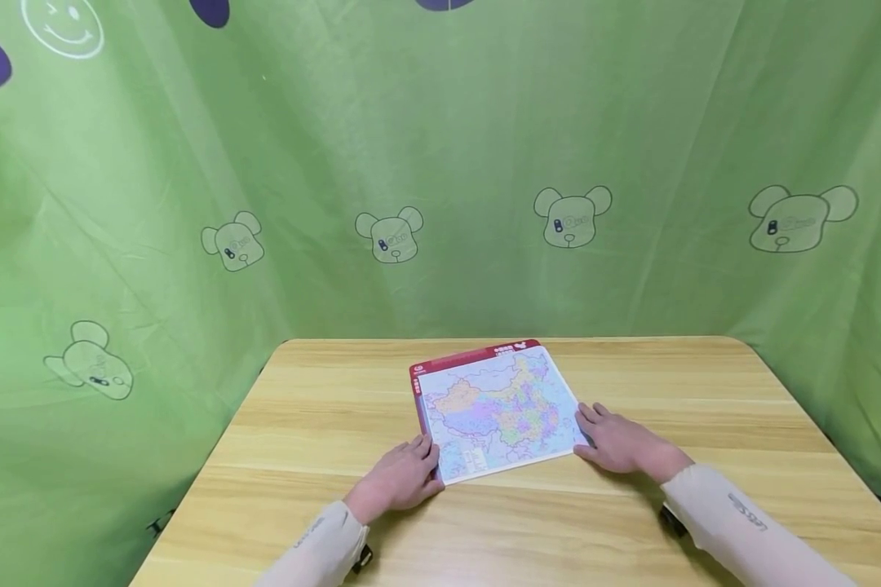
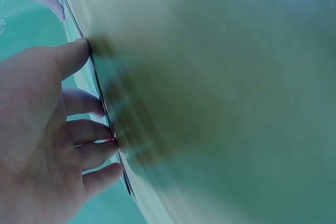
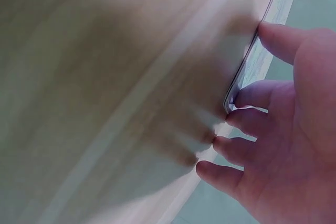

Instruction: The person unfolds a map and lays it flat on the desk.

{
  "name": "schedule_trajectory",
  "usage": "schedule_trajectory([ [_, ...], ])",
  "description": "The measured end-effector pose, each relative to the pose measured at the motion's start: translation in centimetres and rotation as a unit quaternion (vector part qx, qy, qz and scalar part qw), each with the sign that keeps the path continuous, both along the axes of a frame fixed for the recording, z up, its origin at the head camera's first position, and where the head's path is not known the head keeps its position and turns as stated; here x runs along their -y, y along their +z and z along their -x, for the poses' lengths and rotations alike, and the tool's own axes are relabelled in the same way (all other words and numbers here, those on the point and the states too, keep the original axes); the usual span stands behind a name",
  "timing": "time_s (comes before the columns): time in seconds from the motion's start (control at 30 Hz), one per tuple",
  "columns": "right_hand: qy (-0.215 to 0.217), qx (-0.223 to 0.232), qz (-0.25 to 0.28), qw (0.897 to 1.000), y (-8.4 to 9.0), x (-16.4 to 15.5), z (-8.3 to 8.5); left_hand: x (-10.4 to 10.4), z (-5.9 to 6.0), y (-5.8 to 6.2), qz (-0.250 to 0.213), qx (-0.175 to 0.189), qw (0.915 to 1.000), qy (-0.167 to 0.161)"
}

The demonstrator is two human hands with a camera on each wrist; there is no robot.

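A flat map board (image 1: 495, 408) with a red border lies slightly turned on the wooden table (image 1: 323, 408). My left hand (image 1: 404, 477) rests on the table with its fingertips against the board's near left corner. My right hand (image 1: 617, 440) lies flat at the near right corner and touches that edge. In the left wrist view the left hand's fingers (image 2: 97, 148) and thumb meet the board's thin edge (image 2: 100, 95). The right wrist view shows the right hand's fingers (image 3: 239, 148) against the board's edge (image 3: 247, 72). Neither hand curls round the board.
A green curtain (image 1: 440, 163) printed with bear heads hangs close behind and on both sides of the table. The table's rounded back corners and front edge are in view. Light sleeves cover both forearms.
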State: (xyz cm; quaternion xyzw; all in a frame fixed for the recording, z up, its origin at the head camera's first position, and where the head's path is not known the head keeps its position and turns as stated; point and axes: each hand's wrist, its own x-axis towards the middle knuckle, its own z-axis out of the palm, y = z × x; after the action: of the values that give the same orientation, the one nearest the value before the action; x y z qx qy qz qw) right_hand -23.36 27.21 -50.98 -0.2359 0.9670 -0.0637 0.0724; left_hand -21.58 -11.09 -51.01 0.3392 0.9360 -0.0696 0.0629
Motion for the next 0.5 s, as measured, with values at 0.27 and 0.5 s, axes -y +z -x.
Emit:
schedule_trajectory([
  [0.27,-0.002,0.002,0.0,1.0,0.03,-0.15,0.25,-0.27,-0.27,-0.13,0.0,-0.011,0.9999,-0.007],
  [0.5,-0.006,0.008,-0.008,1.0,0.17,-0.26,0.75,-0.46,-0.44,-0.19,-0.001,-0.007,1.0,-0.001],
])
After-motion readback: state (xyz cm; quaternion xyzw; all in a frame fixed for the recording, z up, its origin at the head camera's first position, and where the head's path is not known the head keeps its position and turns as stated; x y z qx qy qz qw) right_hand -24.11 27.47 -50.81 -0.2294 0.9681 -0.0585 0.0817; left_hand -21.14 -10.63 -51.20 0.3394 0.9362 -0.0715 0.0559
